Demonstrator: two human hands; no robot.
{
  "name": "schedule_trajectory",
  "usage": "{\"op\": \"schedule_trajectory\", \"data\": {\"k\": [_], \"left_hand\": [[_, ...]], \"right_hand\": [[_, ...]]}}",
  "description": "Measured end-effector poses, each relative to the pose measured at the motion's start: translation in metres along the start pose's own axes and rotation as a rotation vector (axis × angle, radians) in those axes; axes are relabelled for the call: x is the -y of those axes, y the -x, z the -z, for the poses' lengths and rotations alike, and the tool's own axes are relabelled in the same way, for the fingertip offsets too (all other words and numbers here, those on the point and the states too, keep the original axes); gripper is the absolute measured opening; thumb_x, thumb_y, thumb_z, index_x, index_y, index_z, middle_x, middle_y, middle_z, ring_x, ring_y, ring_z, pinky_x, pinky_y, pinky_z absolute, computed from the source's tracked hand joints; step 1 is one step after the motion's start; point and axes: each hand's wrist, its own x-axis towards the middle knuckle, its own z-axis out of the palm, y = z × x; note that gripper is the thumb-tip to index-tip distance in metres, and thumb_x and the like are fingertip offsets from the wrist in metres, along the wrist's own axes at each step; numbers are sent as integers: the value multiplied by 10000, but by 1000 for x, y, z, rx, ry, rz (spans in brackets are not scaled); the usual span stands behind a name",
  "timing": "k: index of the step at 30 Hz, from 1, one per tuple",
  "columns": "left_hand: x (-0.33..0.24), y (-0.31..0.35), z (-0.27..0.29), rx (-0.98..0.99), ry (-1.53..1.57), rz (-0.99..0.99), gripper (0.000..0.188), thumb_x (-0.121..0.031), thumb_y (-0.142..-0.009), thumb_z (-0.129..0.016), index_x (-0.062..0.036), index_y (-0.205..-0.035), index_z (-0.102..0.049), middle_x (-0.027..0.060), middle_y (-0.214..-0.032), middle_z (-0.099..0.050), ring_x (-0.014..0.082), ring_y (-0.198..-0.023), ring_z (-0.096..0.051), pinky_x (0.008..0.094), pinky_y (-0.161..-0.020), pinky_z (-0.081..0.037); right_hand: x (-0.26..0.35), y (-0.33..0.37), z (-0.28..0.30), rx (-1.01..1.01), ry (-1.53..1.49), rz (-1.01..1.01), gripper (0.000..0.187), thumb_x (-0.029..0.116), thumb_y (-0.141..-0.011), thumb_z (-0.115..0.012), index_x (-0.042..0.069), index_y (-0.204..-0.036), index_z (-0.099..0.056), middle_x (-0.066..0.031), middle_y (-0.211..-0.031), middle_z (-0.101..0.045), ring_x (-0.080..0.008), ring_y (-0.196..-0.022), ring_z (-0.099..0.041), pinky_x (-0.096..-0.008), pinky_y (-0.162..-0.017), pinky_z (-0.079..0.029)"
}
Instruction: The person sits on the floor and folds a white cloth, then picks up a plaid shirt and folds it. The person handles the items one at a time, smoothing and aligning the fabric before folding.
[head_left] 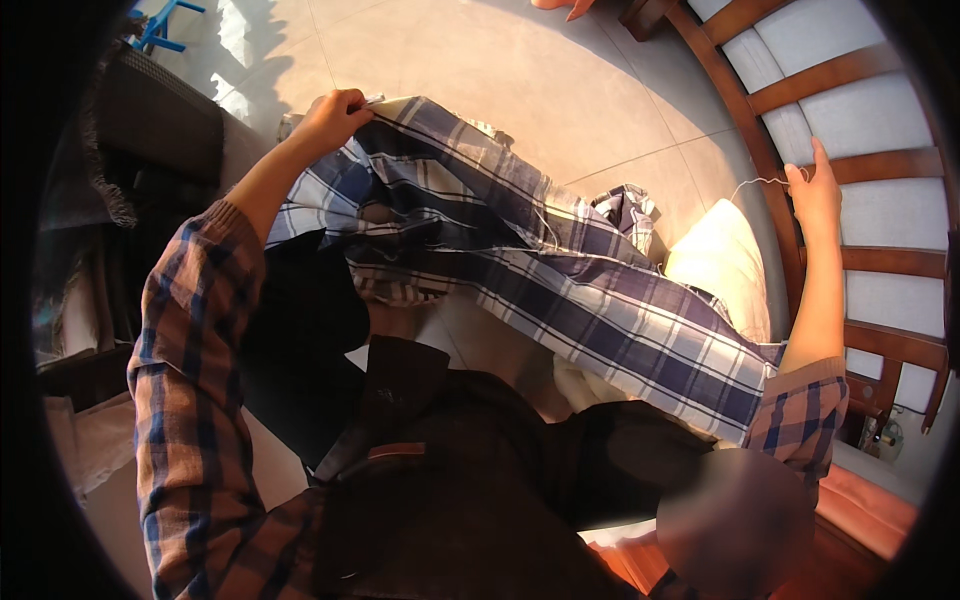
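In the head view, our left hand (338, 118) grips the far edge of a checked cloth (620, 305), which stretches over our lap (620, 440), above the floor (580, 110). Our right hand (818, 205), raised near the wooden slats (868, 165), pinches a white thread (755, 181), forefinger extended. A pale bundle (722, 255) sits beside the cloth's right end.

Navy-and-white plaid cloth (630, 315), brown-and-blue checked sleeves (190, 340), white thread (750, 182), brown slats (825, 80), apparently near-black clothing (440, 500)
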Motion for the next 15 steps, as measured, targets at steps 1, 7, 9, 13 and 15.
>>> {"op": "schedule_trajectory", "data": {"k": [1,7,9,13,15], "left_hand": [[2,5,3,-3,-28,-16,177,-204,-781,-586,-28,-801,-576,63,-613,-534,138,-576,-505,294,-548,-401],[19,7,3,8,-51,-38,180,-185,-764,-587,-7,-778,-568,87,-612,-528,167,-574,-489,312,-549,-391],[9,-2,1,14,-44,-64,179,-183,-760,-591,-6,-777,-569,92,-613,-537,180,-575,-500,316,-553,-394],[13,15,9,35,-119,-6,178,-178,-760,-591,-18,-838,-582,120,-709,-581,260,-683,-555,348,-638,-436],[8,15,1,-21,-172,-80,203,-173,-760,-594,-36,-909,-582,130,-817,-586,297,-795,-562,366,-718,-449]], "right_hand": [[37,6,-2,4,-206,-46,401,144,-802,-584,102,-1191,-496,-105,-915,-631,-158,-639,-603,-272,-525,-482],[189,137,-97,563,-596,90,271,264,-685,-679,1,-724,-628,-158,-791,-616,-298,-836,-589,-366,-737,-454],[201,169,-138,713,-610,29,239,211,-660,-687,-4,-753,-638,-148,-730,-617,-270,-684,-602,-333,-665,-456],[207,159,-103,878,-1333,-512,144,121,-857,-522,25,-791,-605,-16,-682,-585,-63,-534,-462,-202,-497,-358],[186,151,-77,863,-1505,-543,156,157,-892,-489,34,-828,-561,-37,-666,-553,-84,-541,-448,-216,-504,-362]]}}
